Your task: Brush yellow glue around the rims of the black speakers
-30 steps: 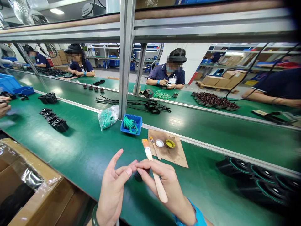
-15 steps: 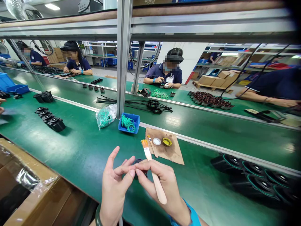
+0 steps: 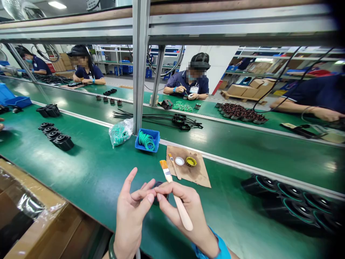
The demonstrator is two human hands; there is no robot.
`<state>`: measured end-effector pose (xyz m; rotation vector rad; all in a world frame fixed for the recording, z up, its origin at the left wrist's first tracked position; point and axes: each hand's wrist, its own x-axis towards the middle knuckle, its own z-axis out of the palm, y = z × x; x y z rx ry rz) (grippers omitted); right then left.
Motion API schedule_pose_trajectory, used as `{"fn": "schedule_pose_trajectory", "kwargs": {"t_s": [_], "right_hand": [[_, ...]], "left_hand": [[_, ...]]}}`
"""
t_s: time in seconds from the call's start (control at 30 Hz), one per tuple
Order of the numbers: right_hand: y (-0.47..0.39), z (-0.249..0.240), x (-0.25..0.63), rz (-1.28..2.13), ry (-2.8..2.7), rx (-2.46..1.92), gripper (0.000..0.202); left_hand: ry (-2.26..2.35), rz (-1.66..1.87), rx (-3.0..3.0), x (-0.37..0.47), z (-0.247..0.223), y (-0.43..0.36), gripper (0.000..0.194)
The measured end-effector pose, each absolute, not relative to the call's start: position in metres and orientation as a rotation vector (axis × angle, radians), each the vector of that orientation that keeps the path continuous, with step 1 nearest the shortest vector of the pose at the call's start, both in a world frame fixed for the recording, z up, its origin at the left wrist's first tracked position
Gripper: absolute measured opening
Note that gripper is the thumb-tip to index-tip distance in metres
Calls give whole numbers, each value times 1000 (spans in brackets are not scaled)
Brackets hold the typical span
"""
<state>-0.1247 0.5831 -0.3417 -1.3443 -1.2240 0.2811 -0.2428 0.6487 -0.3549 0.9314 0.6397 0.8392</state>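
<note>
My right hand (image 3: 185,203) holds a flat paintbrush (image 3: 182,212), its pale wooden handle lying across the fingers and its orange bristles pointing up and away. The thumb and forefinger of that hand are pinched together, touching the fingertips of my left hand (image 3: 132,212). My left thumb and forefinger are pinched too, with another finger raised; whatever lies between the fingertips is too small to make out. Right behind the fingertips is a dark round part (image 3: 161,196), mostly hidden by my hands.
Beyond my hands lies brown cardboard (image 3: 201,172) with a small brush, a white lid (image 3: 179,161) and a yellow-filled cap (image 3: 191,161). A blue bin (image 3: 147,140) holds green rings beside a plastic bag (image 3: 121,133). Black housings (image 3: 291,201) stand right. A metal post (image 3: 138,72) rises ahead.
The paintbrush has tilted slightly, its bristles shifting left. My fingertips stay together almost unmoved. Across the bench, a co-worker's hand has changed position.
</note>
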Motion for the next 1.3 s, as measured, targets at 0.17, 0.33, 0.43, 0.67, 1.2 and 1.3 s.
{"fn": "schedule_pose_trajectory", "kwargs": {"t_s": [0.17, 0.33, 0.43, 0.67, 1.2, 1.3], "right_hand": [[582, -343, -125, 285, -1217, -1336, 7], [582, -344, -125, 300, -1217, -1368, 8], [581, -345, -123, 313, -1214, -1374, 8], [581, -346, -121, 344, -1188, -1399, 7], [579, -342, -117, 524, -1129, -1444, 10], [575, -340, -116, 515, -1138, -1448, 10]], "left_hand": [[632, 836, 923, -243, -356, 648, 104], [636, 867, 954, -244, -363, 647, 98], [647, 866, 1010, -245, -366, 648, 84], [757, 876, 1252, -246, -364, 649, 16], [749, 903, 1465, -253, -365, 644, 12], [719, 802, 1349, -254, -365, 646, 18]]}}
